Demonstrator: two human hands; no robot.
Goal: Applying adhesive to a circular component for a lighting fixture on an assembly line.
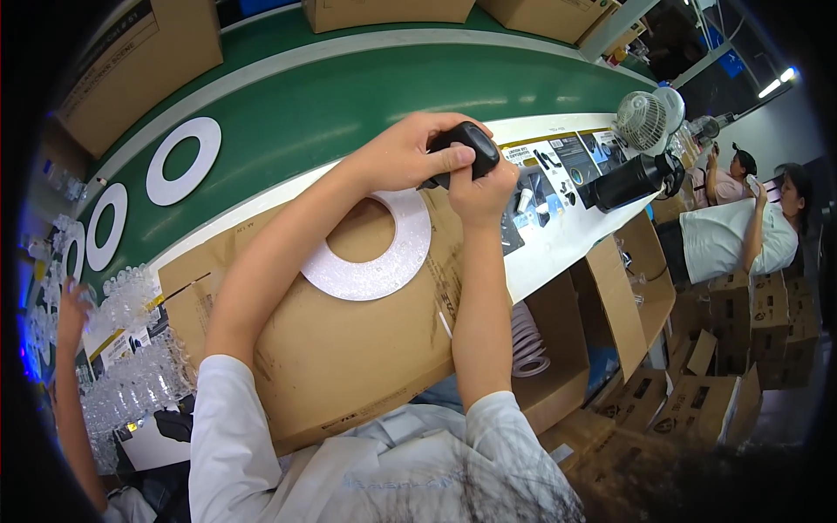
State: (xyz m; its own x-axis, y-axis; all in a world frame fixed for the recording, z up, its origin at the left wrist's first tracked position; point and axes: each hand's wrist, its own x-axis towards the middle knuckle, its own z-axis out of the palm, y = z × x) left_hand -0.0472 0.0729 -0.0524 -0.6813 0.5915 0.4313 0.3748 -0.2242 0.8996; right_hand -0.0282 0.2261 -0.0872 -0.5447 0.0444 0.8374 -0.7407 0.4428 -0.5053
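Observation:
Both my hands are closed around a glossy black rounded piece (471, 141), its exact kind unclear, above the far edge of a cardboard box. My left hand (405, 150) grips it from the left, thumb across its front. From the right and below, my right hand (490, 187) wraps its lower part; fingers there hide some of it. Under my left forearm a flat pale speckled ring (377, 281) lies on the brown cardboard box (349, 357). To the right, a black cylindrical bottle-like item (629, 181) lies on its side on the white table (558, 253).
More pale rings (185, 161) lie on the green conveyor (349, 96). Clear plastic pieces (131, 383) crowd the left, where another person's arm (70, 349) reaches in. Printed sheets (567, 166) and a fan (643, 120) stand right. An open carton (558, 340) holds stacked rings.

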